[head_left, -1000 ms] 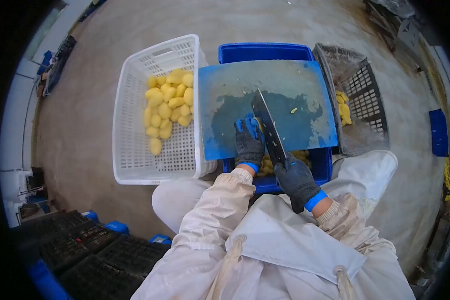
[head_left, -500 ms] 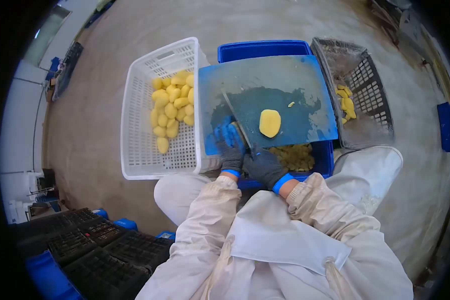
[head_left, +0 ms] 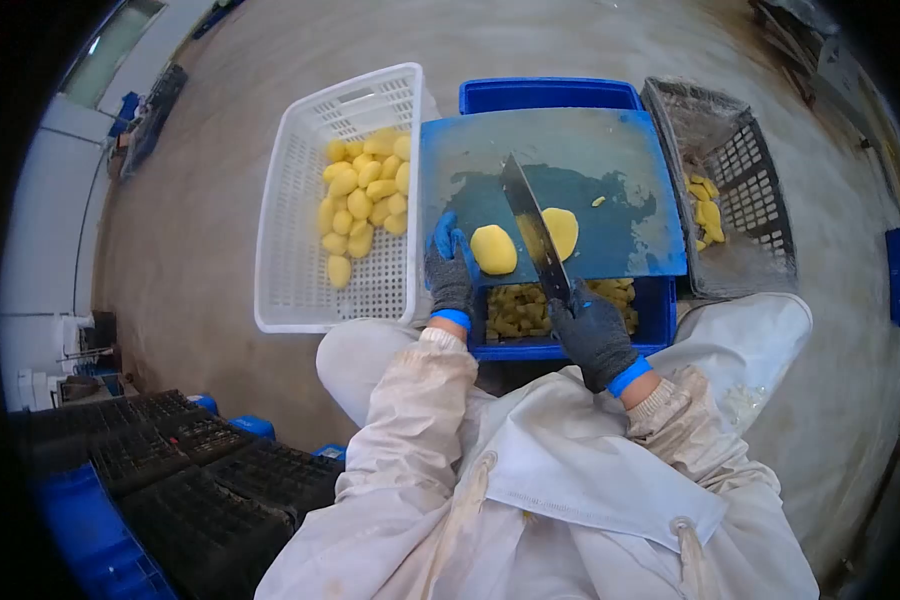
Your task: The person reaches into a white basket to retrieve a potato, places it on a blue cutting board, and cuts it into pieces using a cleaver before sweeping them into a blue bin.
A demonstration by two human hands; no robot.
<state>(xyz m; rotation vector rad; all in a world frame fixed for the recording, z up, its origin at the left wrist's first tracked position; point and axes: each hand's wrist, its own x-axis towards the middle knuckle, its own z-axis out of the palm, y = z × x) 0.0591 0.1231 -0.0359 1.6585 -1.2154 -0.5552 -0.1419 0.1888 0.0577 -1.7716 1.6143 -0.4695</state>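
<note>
A knife (head_left: pixel 535 228) with a broad dark blade is in my right hand (head_left: pixel 592 335), its tip pointing away over the blue cutting board (head_left: pixel 610 150). Left of the blade lies a yellow potato piece (head_left: pixel 494 250) with a flat face up. Another pale potato piece (head_left: pixel 561 232) lies to the right, partly covered by the blade. My left hand (head_left: pixel 450 265), gloved with blue fingertips, rests at the board's left edge beside the nearer piece; its fingers are apart and nothing shows in them. A small scrap (head_left: pixel 598 201) sits farther right.
A white crate (head_left: pixel 270 240) with several peeled potatoes stands on the left. Under the board, a blue bin (head_left: pixel 660 325) holds cut pieces. On the right is a dark lined crate (head_left: pixel 775 265) with yellow pieces. Black crates (head_left: pixel 170 470) stand at the lower left.
The knife has swung out over the board's middle as my right hand moved right. My hands have come apart, and a second potato piece now shows beside the first.
</note>
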